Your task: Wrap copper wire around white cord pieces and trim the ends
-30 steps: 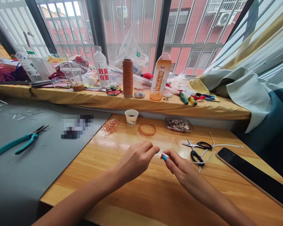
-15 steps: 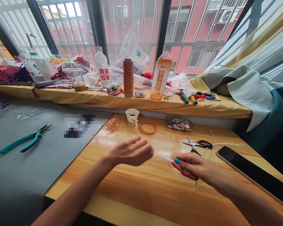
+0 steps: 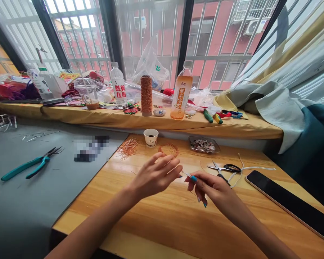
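My right hand [image 3: 206,185] pinches a thin white cord [image 3: 187,175] between thumb and index finger, its other fingers loosely bent. The cord's short visible length points left to the fingertips of my left hand [image 3: 159,174]. My left fingers are bent together around its end, and the back of that hand hides most of the grip. Just beyond the left hand lies a coil of copper-coloured wire [image 3: 170,146], partly covered by it. Scissors with black handles [image 3: 226,168] lie past my right hand, near loose white cords [image 3: 255,168].
A paper cup [image 3: 151,138] of dark liquid stands by a heap of cut wire pieces [image 3: 127,148]. A clear tray [image 3: 204,144] holds small pieces. A phone [image 3: 290,203] lies at right, teal-handled pliers [image 3: 29,166] at left. Bottles and a wire spool [image 3: 146,96] line the sill.
My hands have come closer together, shortening the cord visible between them. The left fingers have opened out a little, and the right hand has shifted left. The view has tilted slightly up.
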Available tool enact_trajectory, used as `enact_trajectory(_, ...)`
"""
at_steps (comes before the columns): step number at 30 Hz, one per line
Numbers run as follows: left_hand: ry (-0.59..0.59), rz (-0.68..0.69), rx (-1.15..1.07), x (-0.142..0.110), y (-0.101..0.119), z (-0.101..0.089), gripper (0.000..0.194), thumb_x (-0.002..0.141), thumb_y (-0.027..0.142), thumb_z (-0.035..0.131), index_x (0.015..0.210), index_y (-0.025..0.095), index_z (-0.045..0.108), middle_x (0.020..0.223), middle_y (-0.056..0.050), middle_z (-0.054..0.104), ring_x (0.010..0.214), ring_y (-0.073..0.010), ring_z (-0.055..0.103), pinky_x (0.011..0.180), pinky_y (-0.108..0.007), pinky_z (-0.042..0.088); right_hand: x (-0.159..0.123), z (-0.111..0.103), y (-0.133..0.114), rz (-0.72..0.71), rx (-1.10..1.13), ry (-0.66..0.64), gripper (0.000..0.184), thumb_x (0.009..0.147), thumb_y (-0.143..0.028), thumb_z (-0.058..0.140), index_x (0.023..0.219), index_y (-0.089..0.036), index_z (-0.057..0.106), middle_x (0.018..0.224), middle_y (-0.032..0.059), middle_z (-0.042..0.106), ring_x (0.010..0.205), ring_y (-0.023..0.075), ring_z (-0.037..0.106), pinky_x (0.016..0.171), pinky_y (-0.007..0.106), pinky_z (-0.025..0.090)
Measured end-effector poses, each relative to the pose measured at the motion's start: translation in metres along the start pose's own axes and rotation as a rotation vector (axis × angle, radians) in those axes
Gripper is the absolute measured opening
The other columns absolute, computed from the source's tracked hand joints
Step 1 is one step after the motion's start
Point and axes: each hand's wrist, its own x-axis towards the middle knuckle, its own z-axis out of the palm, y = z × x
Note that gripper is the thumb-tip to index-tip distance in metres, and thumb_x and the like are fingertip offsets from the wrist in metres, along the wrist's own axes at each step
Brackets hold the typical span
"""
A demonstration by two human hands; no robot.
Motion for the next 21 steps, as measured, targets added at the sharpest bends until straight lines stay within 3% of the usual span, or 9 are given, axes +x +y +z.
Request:
enact_trajectory(7,0.033,-0.135,-0.145,0.001,0.014,0.005,0.014,0.080,0.019,0.047,0.090,0.016,0.055,0.071,-0.001,0.061,0.067,-0.0121,0.050,0.065,-0.027,0.036,-0.001,0.008,-0.002,-0.051,0.019,0.022,0.026,0.077,-0.039,0.047,0.079,-0.015,0.058,0.063,0.0018,0.057,0.053,0.0104,0.052,0.049,0.022,0.043)
enact_trajectory(12,0.081,-0.427,-0.540,0.009,0.024,0.004,0.014,0.079,0.015,0.045,0.079,0.015,0.059,0.064,-0.002,0.061,0.061,-0.0111,0.050,0.057,-0.023,0.041,-0.002,0.012,0.000,-0.036,0.031,0.055,0.029,0.078,-0.038,0.046,0.098,-0.017,0.051,0.065,0.0010,0.060,0.057,0.0122,0.057,0.054,0.025,0.046)
enact_trajectory(15,0.029,-0.644,-0.854,0.014,0.025,-0.001,0.014,0.078,0.017,0.048,0.081,0.015,0.061,0.068,-0.002,0.064,0.064,-0.0108,0.055,0.059,-0.022,0.044,-0.001,0.011,0.003,-0.023,0.028,0.083,0.037,0.078,-0.038,0.045,0.109,-0.018,0.043,0.066,0.0007,0.061,0.058,0.0130,0.058,0.056,0.026,0.047)
enact_trajectory(21,-0.100,-0.970,-1.272,0.019,0.023,-0.005,0.014,0.074,0.019,0.051,0.077,0.015,0.064,0.071,-0.002,0.065,0.067,-0.0118,0.058,0.063,-0.021,0.046,0.001,0.013,0.006,0.009,-0.024,-0.001,0.027,0.080,-0.039,0.042,0.079,-0.016,0.056,0.064,0.0018,0.059,0.057,0.0124,0.057,0.055,0.024,0.046)
